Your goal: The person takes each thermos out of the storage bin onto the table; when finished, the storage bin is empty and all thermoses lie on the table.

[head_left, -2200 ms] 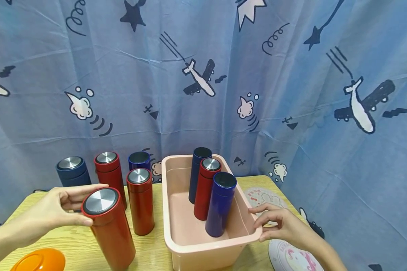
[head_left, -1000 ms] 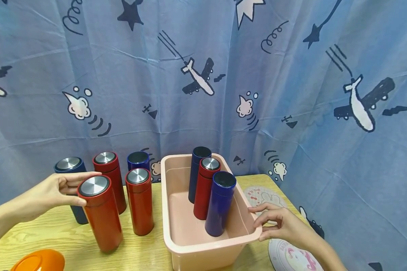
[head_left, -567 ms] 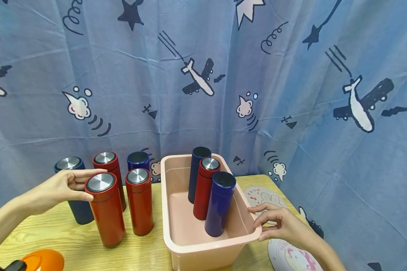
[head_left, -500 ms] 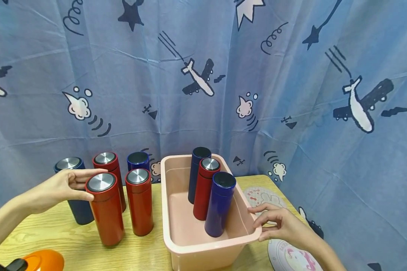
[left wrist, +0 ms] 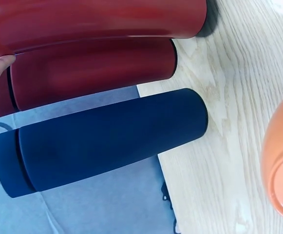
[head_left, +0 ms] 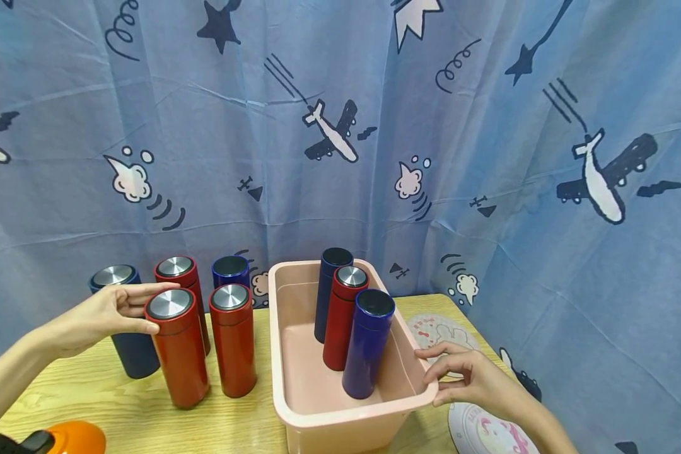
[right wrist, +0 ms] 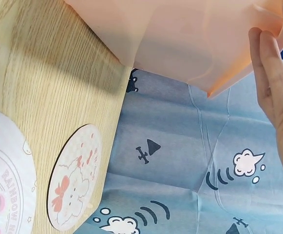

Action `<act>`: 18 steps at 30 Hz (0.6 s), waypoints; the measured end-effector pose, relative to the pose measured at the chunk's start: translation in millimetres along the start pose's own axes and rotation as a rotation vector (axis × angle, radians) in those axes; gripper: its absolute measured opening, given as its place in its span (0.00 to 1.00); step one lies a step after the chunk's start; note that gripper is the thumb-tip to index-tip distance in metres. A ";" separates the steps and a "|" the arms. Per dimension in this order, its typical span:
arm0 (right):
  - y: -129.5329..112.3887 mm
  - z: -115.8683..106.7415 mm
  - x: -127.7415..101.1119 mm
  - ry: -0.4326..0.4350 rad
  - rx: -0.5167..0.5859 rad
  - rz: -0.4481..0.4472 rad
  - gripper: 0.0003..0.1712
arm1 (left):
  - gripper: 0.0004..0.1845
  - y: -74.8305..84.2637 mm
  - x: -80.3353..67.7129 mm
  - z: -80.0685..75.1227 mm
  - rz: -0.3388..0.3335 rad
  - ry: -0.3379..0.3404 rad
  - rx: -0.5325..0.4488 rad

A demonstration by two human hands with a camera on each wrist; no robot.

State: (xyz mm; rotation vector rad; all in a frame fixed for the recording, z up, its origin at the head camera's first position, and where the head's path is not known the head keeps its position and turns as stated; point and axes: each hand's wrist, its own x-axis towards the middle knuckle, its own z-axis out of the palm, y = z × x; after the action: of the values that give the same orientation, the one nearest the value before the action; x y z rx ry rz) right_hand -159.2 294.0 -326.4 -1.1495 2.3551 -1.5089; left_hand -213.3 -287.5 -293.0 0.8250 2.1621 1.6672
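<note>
The tall red metal bottle with a shiny silver lid (head_left: 177, 350) stands straight up on the light wooden table (head_left: 119, 410), its long side going up and down. It is the front one in a bunch of bottles on the left. The left hand (head_left: 99, 315) is right at its top, thumb and fingers curled round the lid edge and holding it. This hand is much nearer to the bottle than the other hand.

Just beside it, to the right, stands a second red bottle (head_left: 233, 340). Behind are a third red bottle (head_left: 176, 272), a dark navy bottle with a silver lid (head_left: 126, 328) and a blue bottle with a dark top (head_left: 231, 272).

To the right of the held bottle, past the second red one, sits a pale pink plastic tub (head_left: 340, 422). Inside it stand a navy bottle (head_left: 329, 293), a red bottle (head_left: 343, 318) and a blue bottle (head_left: 367, 343), all in a row along its right side. Its left side is bare.

The right hand (head_left: 468, 375) is at the tub's right rim, fingers loosely bent and touching the edge.

Round paper mats with pink pictures (head_left: 439, 328) lie on the table to the right of the tub. An orange round thing (head_left: 74, 437) sits at the near left corner. A blue curtain with planes and stars (head_left: 340, 126) hangs behind.
</note>
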 end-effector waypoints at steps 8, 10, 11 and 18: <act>0.8 1.5 -0.3 0.001 0.012 0.009 0.11 | 0.32 -10.0 0.6 1.0 -0.009 -0.004 -0.016; 1.1 1.9 -0.5 -0.001 0.011 0.007 0.11 | 0.32 -12.4 0.1 0.8 -0.005 -0.014 -0.022; 1.1 2.0 -0.6 -0.002 0.011 0.007 0.11 | 0.32 -13.2 -0.2 0.6 -0.006 -0.016 -0.021; -0.7 0.8 -0.5 0.006 -0.012 0.019 0.11 | 0.35 -16.1 0.6 -2.7 -0.105 0.071 0.068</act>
State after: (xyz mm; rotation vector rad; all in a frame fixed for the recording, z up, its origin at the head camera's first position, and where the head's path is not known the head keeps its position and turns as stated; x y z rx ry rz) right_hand -158.1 293.6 -326.4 -1.1242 2.3753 -1.4959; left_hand -219.5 -292.0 -307.4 0.6667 2.2792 1.6021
